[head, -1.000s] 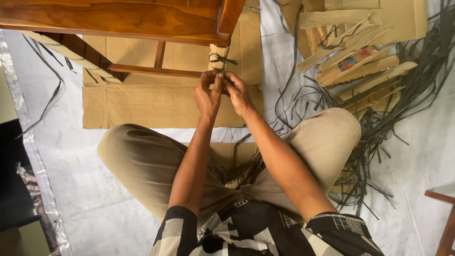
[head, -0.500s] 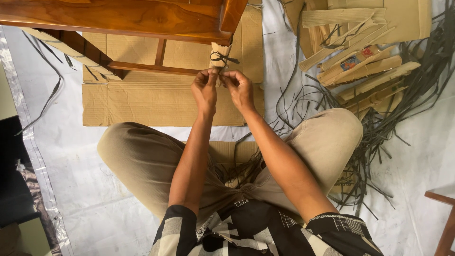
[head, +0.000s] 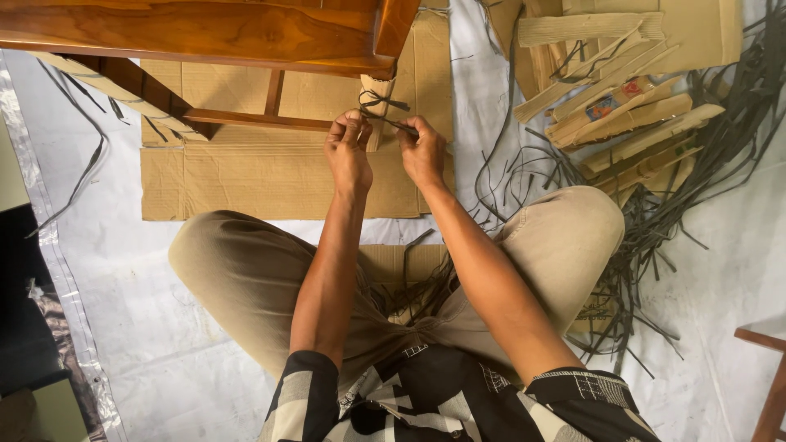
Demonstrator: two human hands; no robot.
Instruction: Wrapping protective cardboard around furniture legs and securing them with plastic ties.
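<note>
Hands, left hand [head: 347,151] and right hand [head: 422,151], pinch dark strap [head: 385,119] round cardboard-wrapped leg [head: 375,98], loose straps [head: 655,221] nearby.

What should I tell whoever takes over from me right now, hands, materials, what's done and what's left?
Left hand: pinching the dark strap at the cardboard-wrapped table leg.
Right hand: gripping the same strap's other end, pulled taut.
Strap is looped around the leg wrap, and the knot looks unfinished.
Done: the far left leg is already wrapped in cardboard.
Supplies: cardboard strips and loose straps piled to the right. A flat cardboard sheet lies under the table.
Left: probably cinching this tie.
</note>
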